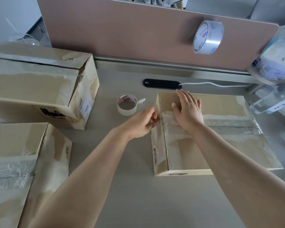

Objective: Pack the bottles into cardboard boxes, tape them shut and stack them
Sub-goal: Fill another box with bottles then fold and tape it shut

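The closed cardboard box [209, 129] lies right of centre on the tabletop [122, 162], its taped seam running left to right. The right hand [187, 109] presses flat and open on the seam's left end, while the left hand [143, 122] pinches the tape end [156, 120] at the box's left edge. A tape roll [127, 106] sits just upper left, clear of the hands; other boxes [39, 86] lie well apart at left.
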`<state>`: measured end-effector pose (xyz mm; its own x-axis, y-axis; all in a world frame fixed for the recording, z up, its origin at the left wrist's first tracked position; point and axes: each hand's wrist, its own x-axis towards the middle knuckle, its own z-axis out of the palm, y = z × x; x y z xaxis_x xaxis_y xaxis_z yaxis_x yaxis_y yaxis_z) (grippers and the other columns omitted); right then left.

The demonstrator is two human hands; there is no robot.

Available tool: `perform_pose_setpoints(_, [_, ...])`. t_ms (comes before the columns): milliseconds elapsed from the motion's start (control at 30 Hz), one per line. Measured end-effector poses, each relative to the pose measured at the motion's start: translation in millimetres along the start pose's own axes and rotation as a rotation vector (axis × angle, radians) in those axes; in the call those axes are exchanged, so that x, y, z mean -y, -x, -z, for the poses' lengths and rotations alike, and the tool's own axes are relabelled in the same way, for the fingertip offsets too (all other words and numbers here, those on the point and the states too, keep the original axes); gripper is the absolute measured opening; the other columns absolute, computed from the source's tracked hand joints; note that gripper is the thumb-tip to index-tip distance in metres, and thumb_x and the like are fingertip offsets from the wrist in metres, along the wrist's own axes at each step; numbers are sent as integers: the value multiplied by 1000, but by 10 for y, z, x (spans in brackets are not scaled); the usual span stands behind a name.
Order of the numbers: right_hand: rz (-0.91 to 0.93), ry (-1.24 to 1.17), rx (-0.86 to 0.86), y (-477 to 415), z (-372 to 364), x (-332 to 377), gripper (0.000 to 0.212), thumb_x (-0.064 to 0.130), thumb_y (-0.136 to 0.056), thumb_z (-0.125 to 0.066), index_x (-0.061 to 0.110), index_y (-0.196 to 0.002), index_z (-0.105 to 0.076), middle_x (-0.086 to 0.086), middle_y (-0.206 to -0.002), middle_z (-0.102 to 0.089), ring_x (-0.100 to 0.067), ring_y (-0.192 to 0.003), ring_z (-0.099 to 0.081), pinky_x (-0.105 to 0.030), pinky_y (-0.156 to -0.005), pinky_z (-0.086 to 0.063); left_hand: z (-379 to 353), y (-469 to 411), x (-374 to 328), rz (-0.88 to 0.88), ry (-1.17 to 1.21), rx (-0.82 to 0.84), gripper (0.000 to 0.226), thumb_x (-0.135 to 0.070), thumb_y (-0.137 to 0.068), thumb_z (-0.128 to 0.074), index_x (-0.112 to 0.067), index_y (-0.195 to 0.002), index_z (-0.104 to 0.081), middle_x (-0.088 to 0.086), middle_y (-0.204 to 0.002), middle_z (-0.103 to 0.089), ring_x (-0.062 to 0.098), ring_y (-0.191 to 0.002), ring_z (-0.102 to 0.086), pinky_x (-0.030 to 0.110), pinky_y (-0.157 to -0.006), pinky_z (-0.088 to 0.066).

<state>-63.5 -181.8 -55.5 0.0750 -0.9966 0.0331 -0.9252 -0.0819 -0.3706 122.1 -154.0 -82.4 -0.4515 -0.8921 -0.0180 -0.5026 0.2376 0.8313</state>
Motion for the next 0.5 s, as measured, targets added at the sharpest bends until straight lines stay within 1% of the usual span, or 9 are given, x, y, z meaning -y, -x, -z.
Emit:
perform_pose_setpoints(33, [3,0,2,5,-2,5,53,32,-99,-38,24,-149,-24,7,-156,-22,-13,-146,-9,-41,-119,3,36,-12,-10,22,6,35,27,0,-88,-51,-20,-84,-34,-3,-92,-57,26,-96,-61,44,-89,-48])
perform_pose_setpoints(67, [7,0,2,11,-4,8,53,32,-99,-38,23,-149,-23,7,-156,-22,-13,-146,-9,-41,-119,3,67,-20,-17,51,27,65,30,-1,-89,-51,-23,-80,-33,-3,-92,-56,18,-93,-63,38,-88,-49])
perform_pose_setpoints(133, [15,2,2,20,-9,12,52,32,-99,-37,23,-149,-23,6,-156,-22,-13,-146,-9,-41,-119,3,118,-30,-37,96,66,124,32,-1,-91,-51,-24,-77,-32,1,-92,-55,-7,-76,-61,17,-77,-46])
perform_pose_setpoints(167, [16,3,1,18,-8,14,52,32,-99,-37,23,-149,-24,6,-156,-22,-13,-146,-9,-41,-119,3,142,-41,-51,109,80,152,32,-1,-92,-50,-23,-77,-32,2,-91,-55,-13,-68,-58,13,-71,-43])
perform_pose_setpoints(200, [14,3,1,19,-9,18,52,32,-99,-37,23,-149,-24,6,-156,-22,-14,-146,-9,-42,-119,3,159,-54,-56,124,104,178,30,0,-92,-49,-22,-79,-33,3,-89,-55,-14,-65,-58,12,-69,-42])
perform_pose_setpoints(300, [14,4,0,20,-7,18,52,32,-99,-37,23,-148,-25,7,-156,-22,-14,-146,-8,-43,-119,3,193,-102,-86,176,194,228,28,5,-88,-52,-20,-89,-40,-2,-83,-54,-9,-63,-59,14,-69,-46])
perform_pose_setpoints(400, [10,-5,0,19,-2,22,51,32,-99,-37,24,-148,-24,7,-156,-22,-14,-146,-8,-42,-119,4,190,-69,-58,219,264,199,35,6,-81,-61,-24,-90,-45,-3,-91,-57,7,-76,-61,29,-81,-50])
perform_pose_setpoints(433, [9,-5,-2,23,-5,24,51,32,-99,-36,24,-148,-24,7,-156,-22,-14,-146,-8,-42,-119,4,176,-37,-40,229,297,181,37,6,-79,-63,-24,-90,-46,-4,-94,-58,8,-79,-62,31,-82,-51])
perform_pose_setpoints(500, [11,-9,-5,29,-8,30,51,32,-99,-36,24,-148,-24,7,-156,-22,-14,-146,-8,-42,-119,4,121,9,-2,245,341,138,37,6,-76,-67,-23,-91,-48,-4,-95,-59,3,-78,-63,30,-81,-51])
